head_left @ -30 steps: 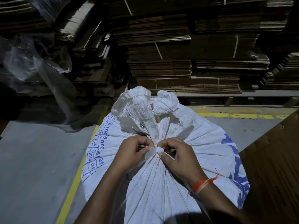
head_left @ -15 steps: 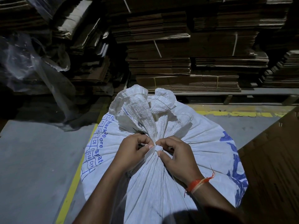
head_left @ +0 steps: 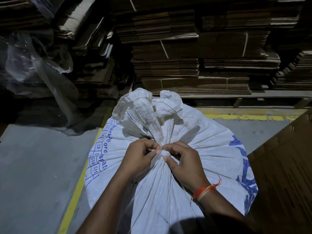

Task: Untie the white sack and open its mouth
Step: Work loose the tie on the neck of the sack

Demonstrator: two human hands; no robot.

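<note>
A full white woven sack (head_left: 211, 149) with blue print stands upright in front of me on the grey floor. Its neck is gathered and bound by a white tie (head_left: 164, 153), and the crumpled mouth (head_left: 148, 108) flares above it. My left hand (head_left: 140, 157) pinches a flat white strip end of the tie at the left of the knot. My right hand (head_left: 184, 162), with an orange thread round the wrist, pinches the knot from the right. The fingertips of both hands meet at the knot.
Stacks of flattened brown cardboard (head_left: 168, 53) fill the shelves behind the sack. Clear plastic sheeting (head_left: 33, 65) hangs at the left. A yellow line (head_left: 76, 196) runs along the floor by the sack, and a brown cardboard sheet (head_left: 283, 174) lies at the right.
Both hands stay at the knot, their fingertips having drawn closer together on the tie. The sack remains tied.
</note>
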